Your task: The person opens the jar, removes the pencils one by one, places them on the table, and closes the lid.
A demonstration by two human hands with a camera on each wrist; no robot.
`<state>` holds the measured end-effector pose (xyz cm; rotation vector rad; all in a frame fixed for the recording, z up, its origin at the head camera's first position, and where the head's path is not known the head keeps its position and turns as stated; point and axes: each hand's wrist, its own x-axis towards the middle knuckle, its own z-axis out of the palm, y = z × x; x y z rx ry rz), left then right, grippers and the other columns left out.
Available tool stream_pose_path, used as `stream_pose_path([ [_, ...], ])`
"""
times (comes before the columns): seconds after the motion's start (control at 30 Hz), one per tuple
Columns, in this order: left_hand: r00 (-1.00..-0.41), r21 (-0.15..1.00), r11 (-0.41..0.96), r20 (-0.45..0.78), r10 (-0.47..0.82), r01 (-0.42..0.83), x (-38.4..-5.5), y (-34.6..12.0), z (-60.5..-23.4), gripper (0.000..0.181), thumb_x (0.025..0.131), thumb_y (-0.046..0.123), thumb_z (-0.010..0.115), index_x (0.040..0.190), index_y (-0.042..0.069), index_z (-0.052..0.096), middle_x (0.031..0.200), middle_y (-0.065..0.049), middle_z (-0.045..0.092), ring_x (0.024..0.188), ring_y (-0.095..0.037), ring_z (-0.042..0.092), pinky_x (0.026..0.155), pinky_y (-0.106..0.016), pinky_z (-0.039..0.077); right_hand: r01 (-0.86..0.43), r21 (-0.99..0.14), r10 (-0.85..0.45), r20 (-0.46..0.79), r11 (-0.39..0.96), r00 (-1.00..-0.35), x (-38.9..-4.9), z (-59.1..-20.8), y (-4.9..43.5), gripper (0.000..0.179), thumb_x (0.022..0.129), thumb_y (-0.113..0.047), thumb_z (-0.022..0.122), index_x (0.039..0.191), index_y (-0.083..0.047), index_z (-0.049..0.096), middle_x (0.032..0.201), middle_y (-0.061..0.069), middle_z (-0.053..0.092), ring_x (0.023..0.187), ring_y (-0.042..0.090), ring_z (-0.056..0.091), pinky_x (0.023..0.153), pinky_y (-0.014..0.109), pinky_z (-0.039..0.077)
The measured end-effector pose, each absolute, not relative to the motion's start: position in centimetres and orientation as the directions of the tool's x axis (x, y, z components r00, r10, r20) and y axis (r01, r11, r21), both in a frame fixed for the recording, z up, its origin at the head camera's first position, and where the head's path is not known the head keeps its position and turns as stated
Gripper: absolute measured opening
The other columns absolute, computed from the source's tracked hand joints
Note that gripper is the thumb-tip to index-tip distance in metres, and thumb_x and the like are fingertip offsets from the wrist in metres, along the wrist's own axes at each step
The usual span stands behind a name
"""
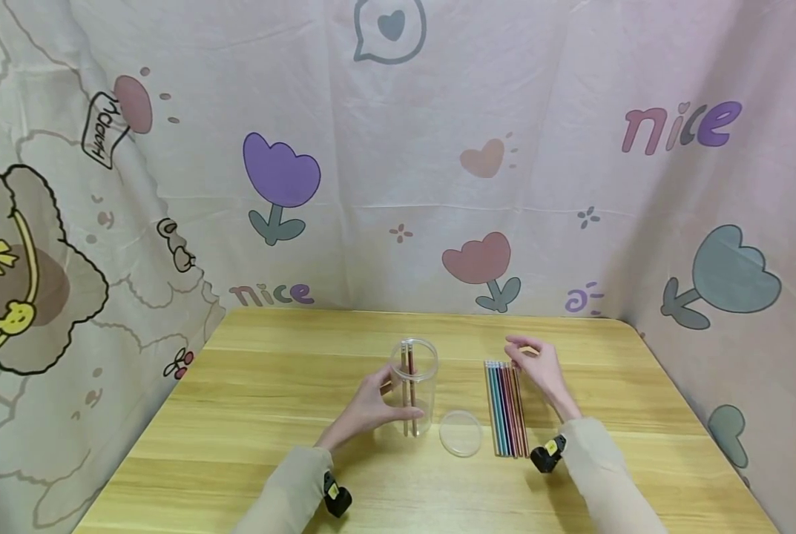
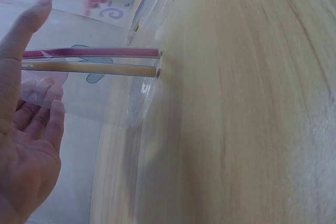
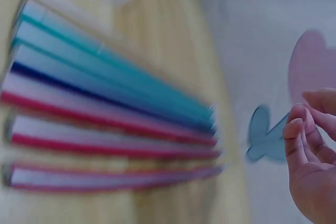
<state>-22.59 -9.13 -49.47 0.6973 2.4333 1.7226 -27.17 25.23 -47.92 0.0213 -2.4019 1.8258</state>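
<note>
My left hand [image 1: 369, 406] grips a clear plastic jar [image 1: 425, 393] that stands upright on the table, thumb across its near side and fingers behind it. Inside lean two pencils; the left wrist view shows a red pencil [image 2: 105, 53] and a yellow pencil [image 2: 94, 68] touching down at the jar's base. Right of the jar, several colored pencils [image 1: 504, 408] lie side by side in a row. My right hand [image 1: 539, 366] hovers at the far ends of that row, fingers loosely bent and thumb close to the fingertips, with nothing between them.
A round clear lid [image 1: 461, 433] lies flat between the jar and the pencil row. The wooden table [image 1: 251, 386] ends at a printed cloth backdrop [image 1: 384, 148] behind and on both sides. Small black cameras [image 1: 337, 495] sit on both wrists.
</note>
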Motion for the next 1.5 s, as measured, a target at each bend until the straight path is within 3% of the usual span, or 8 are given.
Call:
stream_pose_path([
  [0.33, -0.885, 0.902, 0.262, 0.215, 0.413, 0.342, -22.7, -9.2, -49.5, 0.063, 0.074, 0.02, 0.09, 0.129, 0.013, 0.059, 0.134, -0.008, 0.064, 0.134, -0.035, 0.055, 0.116, -0.055, 0.045, -0.327, -0.924, -0.103, 0.312, 0.196, -0.944, -26.1, -43.0, 20.2, 0.032, 0.094, -0.007, 0.068, 0.12, 0.012, 0.065, 0.081, -0.011, 0.065, 0.058, 0.0, 0.053, 0.048, 0.015, 0.044],
  [0.57, -0.888, 0.909, 0.267, 0.188, 0.421, 0.319, -22.7, -9.4, -49.4, 0.073, 0.075, 0.022, 0.089, 0.137, 0.007, 0.055, 0.141, -0.013, 0.061, 0.137, -0.039, 0.051, 0.117, -0.059, 0.041, -0.489, -0.841, -0.297, 0.417, 0.231, -0.859, -25.3, -40.1, 16.4, 0.023, 0.093, -0.007, 0.069, 0.114, 0.003, 0.073, 0.1, 0.017, 0.07, 0.071, 0.005, 0.061, 0.06, 0.015, 0.051],
  [0.67, -0.887, 0.91, 0.269, 0.183, 0.425, 0.317, -22.8, -9.5, -49.4, 0.074, 0.075, 0.023, 0.089, 0.137, 0.006, 0.054, 0.142, -0.014, 0.06, 0.137, -0.039, 0.051, 0.117, -0.059, 0.041, -0.523, -0.819, -0.384, 0.416, 0.235, -0.824, -25.0, -39.1, 15.0, 0.022, 0.093, -0.006, 0.068, 0.113, 0.001, 0.073, 0.106, 0.022, 0.069, 0.078, 0.007, 0.062, 0.065, 0.016, 0.053],
  [1.03, -0.886, 0.913, 0.261, 0.181, 0.427, 0.313, -22.8, -9.1, -49.3, 0.074, 0.076, 0.023, 0.089, 0.138, 0.009, 0.054, 0.142, -0.013, 0.061, 0.137, -0.039, 0.052, 0.117, -0.058, 0.041, -0.59, -0.755, -0.498, 0.408, 0.288, -0.765, -25.1, -38.9, 12.8, 0.021, 0.095, -0.008, 0.067, 0.112, 0.0, 0.075, 0.096, 0.011, 0.061, 0.069, 0.008, 0.043, 0.059, 0.016, 0.037],
  [1.5, -0.871, 0.906, 0.246, 0.21, 0.445, 0.344, -22.9, -9.2, -49.4, 0.069, 0.077, 0.023, 0.088, 0.137, 0.012, 0.055, 0.142, -0.011, 0.061, 0.137, -0.036, 0.052, 0.118, -0.056, 0.041, -0.663, -0.688, -0.531, 0.459, 0.295, -0.713, -25.1, -39.1, 12.4, 0.02, 0.094, -0.005, 0.067, 0.111, -0.001, 0.076, 0.097, 0.012, 0.056, 0.069, 0.005, 0.042, 0.059, 0.015, 0.037],
])
